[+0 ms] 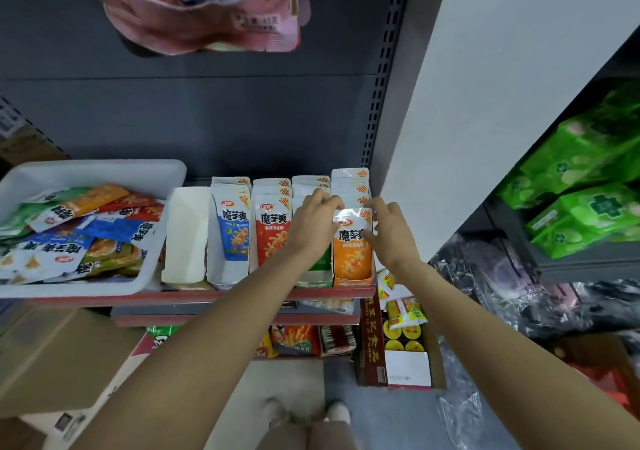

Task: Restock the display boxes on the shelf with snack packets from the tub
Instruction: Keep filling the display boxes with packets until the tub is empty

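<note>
Several display boxes stand in a row on the red-edged shelf (194,298). The rightmost one holds orange packets, and both hands hold its front orange packet (351,252) by the top. My left hand (317,222) pinches the packet's upper left corner. My right hand (388,226) grips its upper right edge. My left forearm hides most of the green box (317,278) beside it. To the left stand a red packet box (272,231), a blue packet box (230,233) and a white box (187,235) showing no packets. The white tub (90,172) at far left holds several mixed packets.
A white panel (485,110) rises right of the orange box. Green packs (588,186) fill a shelf at far right. A pink bag (201,6) hangs above. Lower shelves and an open carton (398,345) hold other snacks. Cardboard boxes (59,356) sit below the tub.
</note>
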Action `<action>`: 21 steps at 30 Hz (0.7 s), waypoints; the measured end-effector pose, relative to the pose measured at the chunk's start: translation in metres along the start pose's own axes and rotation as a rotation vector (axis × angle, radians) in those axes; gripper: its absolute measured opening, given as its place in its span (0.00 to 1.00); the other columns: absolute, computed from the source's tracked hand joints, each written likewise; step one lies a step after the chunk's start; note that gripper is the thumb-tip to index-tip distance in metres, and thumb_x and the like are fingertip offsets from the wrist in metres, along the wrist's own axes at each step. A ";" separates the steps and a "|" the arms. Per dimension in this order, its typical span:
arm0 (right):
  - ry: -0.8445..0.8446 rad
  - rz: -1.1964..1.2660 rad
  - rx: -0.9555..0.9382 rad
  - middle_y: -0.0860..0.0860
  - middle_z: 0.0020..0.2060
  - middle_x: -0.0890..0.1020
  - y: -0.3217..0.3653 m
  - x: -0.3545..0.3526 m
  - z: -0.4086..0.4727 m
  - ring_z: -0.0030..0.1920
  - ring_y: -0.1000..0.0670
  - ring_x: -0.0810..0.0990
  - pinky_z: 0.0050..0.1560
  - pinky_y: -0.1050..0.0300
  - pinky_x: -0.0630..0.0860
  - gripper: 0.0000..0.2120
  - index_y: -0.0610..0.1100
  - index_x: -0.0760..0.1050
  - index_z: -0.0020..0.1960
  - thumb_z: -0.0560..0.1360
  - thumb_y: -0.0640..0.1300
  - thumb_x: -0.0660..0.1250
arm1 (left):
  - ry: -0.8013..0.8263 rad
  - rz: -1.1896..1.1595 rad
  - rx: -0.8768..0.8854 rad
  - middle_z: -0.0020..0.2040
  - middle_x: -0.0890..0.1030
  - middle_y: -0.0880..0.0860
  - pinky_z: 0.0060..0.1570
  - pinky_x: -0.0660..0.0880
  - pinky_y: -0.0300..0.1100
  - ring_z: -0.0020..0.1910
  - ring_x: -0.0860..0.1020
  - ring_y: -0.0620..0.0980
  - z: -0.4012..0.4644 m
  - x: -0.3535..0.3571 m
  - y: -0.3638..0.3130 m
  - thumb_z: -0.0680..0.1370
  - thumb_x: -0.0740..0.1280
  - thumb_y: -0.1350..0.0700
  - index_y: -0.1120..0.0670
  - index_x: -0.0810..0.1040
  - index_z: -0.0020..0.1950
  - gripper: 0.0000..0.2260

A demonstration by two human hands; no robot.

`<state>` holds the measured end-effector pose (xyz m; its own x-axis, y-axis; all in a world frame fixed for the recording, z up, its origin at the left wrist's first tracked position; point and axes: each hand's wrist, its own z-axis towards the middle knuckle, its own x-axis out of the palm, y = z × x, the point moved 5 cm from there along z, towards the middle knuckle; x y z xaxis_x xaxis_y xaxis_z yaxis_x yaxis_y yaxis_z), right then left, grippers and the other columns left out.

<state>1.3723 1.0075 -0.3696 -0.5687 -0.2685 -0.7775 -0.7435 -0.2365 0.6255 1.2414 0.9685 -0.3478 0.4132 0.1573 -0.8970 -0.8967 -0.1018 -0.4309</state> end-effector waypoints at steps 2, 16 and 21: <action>-0.043 0.004 -0.005 0.44 0.60 0.69 0.002 -0.001 -0.002 0.59 0.45 0.73 0.55 0.53 0.76 0.22 0.46 0.66 0.66 0.75 0.39 0.67 | 0.002 0.024 0.016 0.61 0.73 0.52 0.58 0.71 0.44 0.61 0.71 0.51 0.000 -0.002 -0.001 0.76 0.68 0.57 0.53 0.74 0.63 0.15; 0.215 0.121 -0.281 0.44 0.51 0.79 0.153 0.067 -0.007 0.47 0.47 0.78 0.47 0.60 0.72 0.12 0.42 0.76 0.57 0.76 0.36 0.60 | -0.214 -0.408 -0.269 0.40 0.82 0.51 0.42 0.77 0.41 0.40 0.79 0.45 -0.071 -0.105 0.130 0.77 0.65 0.56 0.50 0.78 0.52 0.05; 0.327 0.058 -0.357 0.41 0.52 0.79 0.245 0.143 -0.009 0.50 0.42 0.79 0.51 0.55 0.72 0.12 0.42 0.77 0.56 0.76 0.36 0.60 | -0.294 -0.353 -0.418 0.39 0.80 0.50 0.41 0.74 0.43 0.41 0.78 0.49 -0.107 -0.159 0.239 0.76 0.65 0.57 0.52 0.78 0.50 0.04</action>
<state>1.1119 0.9022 -0.3268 -0.4228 -0.5562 -0.7155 -0.5143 -0.5027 0.6948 0.9785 0.8140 -0.3186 0.5592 0.5094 -0.6541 -0.5510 -0.3611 -0.7523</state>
